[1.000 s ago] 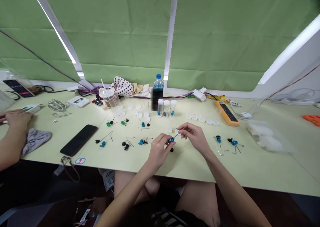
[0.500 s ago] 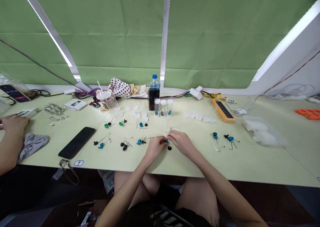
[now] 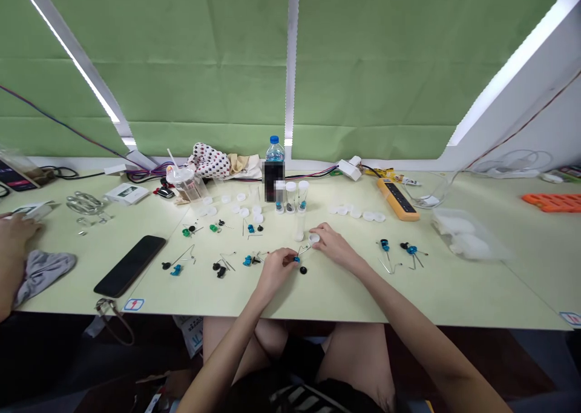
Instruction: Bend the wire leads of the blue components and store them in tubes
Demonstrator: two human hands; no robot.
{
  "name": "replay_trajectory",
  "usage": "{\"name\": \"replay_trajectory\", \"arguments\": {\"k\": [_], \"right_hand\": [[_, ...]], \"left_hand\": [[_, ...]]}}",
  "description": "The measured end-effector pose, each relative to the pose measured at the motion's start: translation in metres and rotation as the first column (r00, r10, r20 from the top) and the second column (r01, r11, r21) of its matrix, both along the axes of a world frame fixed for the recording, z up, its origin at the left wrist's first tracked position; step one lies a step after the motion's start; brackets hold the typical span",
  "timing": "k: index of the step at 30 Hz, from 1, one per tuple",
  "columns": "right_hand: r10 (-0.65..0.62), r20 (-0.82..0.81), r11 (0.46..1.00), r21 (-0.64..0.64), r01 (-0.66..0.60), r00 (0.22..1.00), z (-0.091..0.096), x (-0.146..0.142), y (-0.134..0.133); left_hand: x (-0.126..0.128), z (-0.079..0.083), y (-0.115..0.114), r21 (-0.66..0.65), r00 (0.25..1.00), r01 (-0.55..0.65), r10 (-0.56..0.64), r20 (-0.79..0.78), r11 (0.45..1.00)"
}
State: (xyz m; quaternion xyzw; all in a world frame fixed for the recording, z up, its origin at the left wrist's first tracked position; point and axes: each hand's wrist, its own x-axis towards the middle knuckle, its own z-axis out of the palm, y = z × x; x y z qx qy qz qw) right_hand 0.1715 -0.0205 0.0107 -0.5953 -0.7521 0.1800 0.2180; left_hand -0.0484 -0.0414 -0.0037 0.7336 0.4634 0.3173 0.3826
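Note:
My left hand (image 3: pixel 278 271) is closed in a pinch on a small blue part (image 3: pixel 296 260) with thin metal wire at it, low over the table. A round black piece (image 3: pixel 303 270) lies just below its fingertips. My right hand (image 3: pixel 333 244) has its fingertips and thumb around the rim of a white cap (image 3: pixel 313 238). Between the hands and the bottle, a clear tube (image 3: pixel 300 225) stands upright near that cap. Behind it are several capped tubes (image 3: pixel 302 196) with small parts inside.
Groups of blue, green and black parts with bent wires (image 3: pixel 221 269) lie to the left; more blue parts (image 3: pixel 411 251) lie right. Loose white caps (image 3: pixel 356 212), a bottle (image 3: pixel 275 152), a phone (image 3: pixel 130 266) and a power strip (image 3: pixel 397 200) surround them. Another person's hand (image 3: pixel 18 234) rests far left.
My right hand has moved away from my left fingers to the white cap. My left hand stays by the blue part. The clear tube now shows upright. The view has shifted slightly.

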Motion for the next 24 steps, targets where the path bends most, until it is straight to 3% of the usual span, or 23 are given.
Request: {"name": "replay_trajectory", "arguments": {"k": [5,8,11,13,16,20,23,24], "right_hand": [[-0.069,-0.067,0.993,0.087,0.075,0.995,-0.005,0.011,0.001],[-0.191,-0.116,0.965,0.158,0.208,0.975,-0.001,0.032,-0.007],[-0.167,-0.062,0.973,0.15,0.174,0.984,-0.001,0.041,-0.021],[-0.077,-0.027,0.991,0.109,0.08,0.997,-0.006,0.039,-0.031],[-0.031,-0.002,0.997,0.073,0.031,1.0,-0.014,0.032,-0.042],[-0.043,-0.006,0.998,0.048,0.043,0.999,-0.019,0.029,-0.046],[-0.103,0.01,0.988,0.119,0.101,0.995,-0.017,0.038,-0.048],[-0.131,0.021,0.979,0.16,0.126,0.991,-0.016,0.044,-0.05]], "left_hand": [[-0.006,0.003,-0.011,0.013,0.998,-0.07,0.07,0.003,0.997],[-0.014,0.003,-0.028,0.218,0.981,-0.183,0.192,-0.019,0.959],[-0.022,0.0,-0.051,0.456,0.976,-0.181,0.214,-0.022,0.871],[-0.024,-0.006,-0.066,0.592,0.992,-0.067,0.115,-0.044,0.803],[-0.021,-0.02,-0.09,0.768,0.987,0.117,0.009,-0.158,0.63],[-0.017,-0.053,-0.116,0.824,0.94,0.34,-0.135,-0.313,0.454],[-0.023,-0.076,-0.122,0.785,0.898,0.435,-0.143,-0.416,0.441],[-0.027,-0.081,-0.121,0.754,0.881,0.458,-0.13,-0.454,0.471]]}}
